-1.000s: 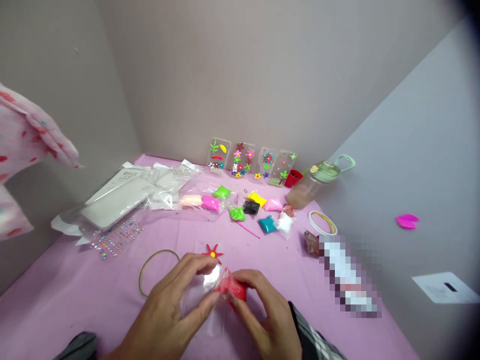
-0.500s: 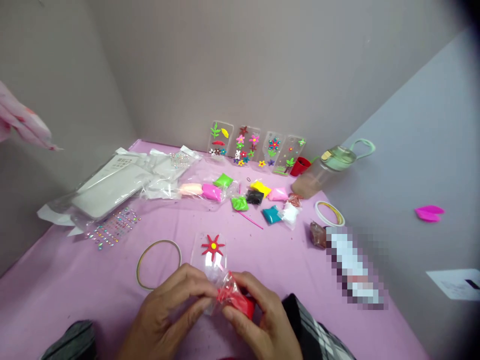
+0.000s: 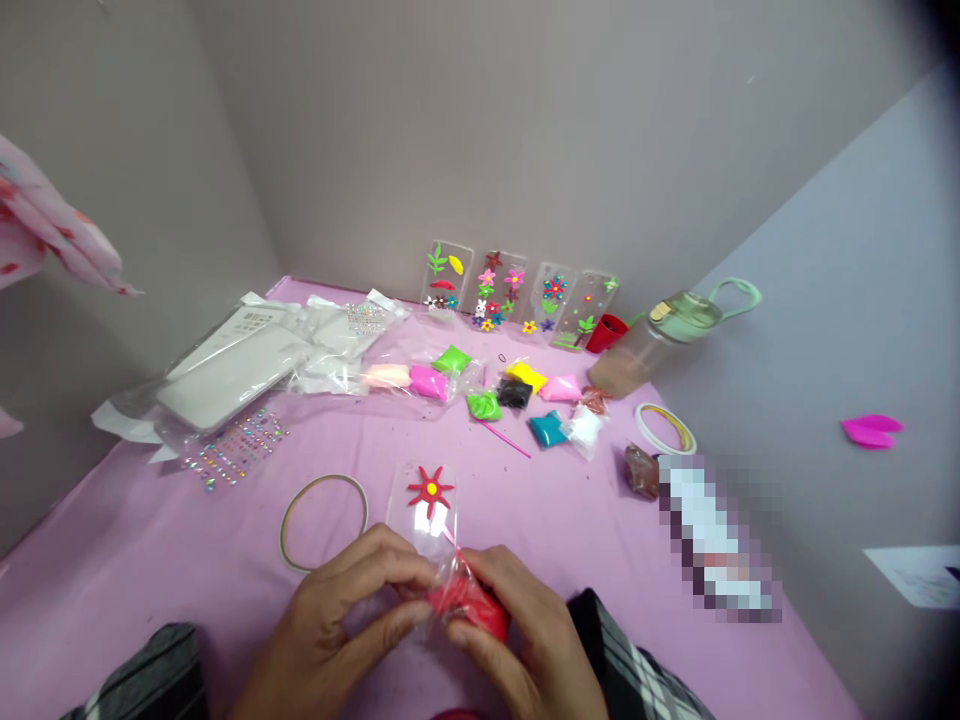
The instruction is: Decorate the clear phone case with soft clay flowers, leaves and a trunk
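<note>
A small clear packet of red modelling clay (image 3: 480,606) is between my two hands, low in the middle of the view. My right hand (image 3: 529,630) is closed around its full end. At the packet's other end, my left hand (image 3: 360,600) pinches the loose plastic between thumb and fingers. Just beyond, a clear phone case (image 3: 397,515) lies flat, partly covered by my hands. It bears a red clay flower (image 3: 431,489) with a yellow centre. Left of it lies a thin tape ring (image 3: 283,530).
Several clay packets (image 3: 549,429) lie mid-table, near a pink stick (image 3: 504,438). Decorated phone cases (image 3: 499,290) lean on the back wall. A bottle (image 3: 637,350) and a tape roll (image 3: 686,440) are at right; packaged cases (image 3: 232,385) and gem stickers (image 3: 236,450) at left.
The camera view has shifted slightly, so the table things appear a little further right. My hands stay on the red clay packet, whose plastic end has been reshaped slightly.
</note>
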{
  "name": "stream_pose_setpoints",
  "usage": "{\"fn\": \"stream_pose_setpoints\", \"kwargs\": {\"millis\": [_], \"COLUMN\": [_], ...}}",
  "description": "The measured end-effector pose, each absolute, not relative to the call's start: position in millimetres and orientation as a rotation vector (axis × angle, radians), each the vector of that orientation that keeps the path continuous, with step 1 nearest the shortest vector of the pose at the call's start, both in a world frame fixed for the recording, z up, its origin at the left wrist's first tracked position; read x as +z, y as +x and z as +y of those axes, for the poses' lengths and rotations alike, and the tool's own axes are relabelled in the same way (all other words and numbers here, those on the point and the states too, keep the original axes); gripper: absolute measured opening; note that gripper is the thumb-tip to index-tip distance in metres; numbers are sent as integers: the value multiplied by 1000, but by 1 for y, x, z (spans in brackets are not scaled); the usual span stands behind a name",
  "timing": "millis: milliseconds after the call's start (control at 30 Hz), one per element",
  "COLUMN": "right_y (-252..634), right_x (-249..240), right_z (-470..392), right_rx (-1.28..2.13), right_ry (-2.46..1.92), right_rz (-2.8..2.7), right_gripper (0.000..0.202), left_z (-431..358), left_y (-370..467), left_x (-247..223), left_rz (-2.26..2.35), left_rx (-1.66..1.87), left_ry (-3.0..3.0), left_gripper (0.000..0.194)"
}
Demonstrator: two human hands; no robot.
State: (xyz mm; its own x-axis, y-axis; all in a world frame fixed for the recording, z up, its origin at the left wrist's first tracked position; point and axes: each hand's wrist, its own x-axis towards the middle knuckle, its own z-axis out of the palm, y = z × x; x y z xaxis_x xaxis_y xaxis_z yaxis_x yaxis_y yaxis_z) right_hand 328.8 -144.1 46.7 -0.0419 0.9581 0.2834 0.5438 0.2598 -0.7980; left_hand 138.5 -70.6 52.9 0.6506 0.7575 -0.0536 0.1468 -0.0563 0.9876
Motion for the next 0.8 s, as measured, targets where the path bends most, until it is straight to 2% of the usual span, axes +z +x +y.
{"fn": "stream_pose_setpoints", "kwargs": {"millis": [133,300,600,800], "right_y": [328,329,327,327], "right_x": [46,43,47,50], "right_z": [-144,-145,-145,-145], "right_rx": [562,680,767,830], "right_ry": [-1365,-1379,-1328,-1418], "right_rz": [-1769,-1795,-1853,-1816], "right_gripper": [32,40,54,58], "left_z": [-72,-71,-72,-75], "left_y": [138,137,140,136], "left_x": [49,45,51,34], "left_rz": [747,686,650,791], "left_rx": [566,516,515,675], "left_ry": [1603,1691,1720,1792], "left_gripper": [14,27,20,15]}}
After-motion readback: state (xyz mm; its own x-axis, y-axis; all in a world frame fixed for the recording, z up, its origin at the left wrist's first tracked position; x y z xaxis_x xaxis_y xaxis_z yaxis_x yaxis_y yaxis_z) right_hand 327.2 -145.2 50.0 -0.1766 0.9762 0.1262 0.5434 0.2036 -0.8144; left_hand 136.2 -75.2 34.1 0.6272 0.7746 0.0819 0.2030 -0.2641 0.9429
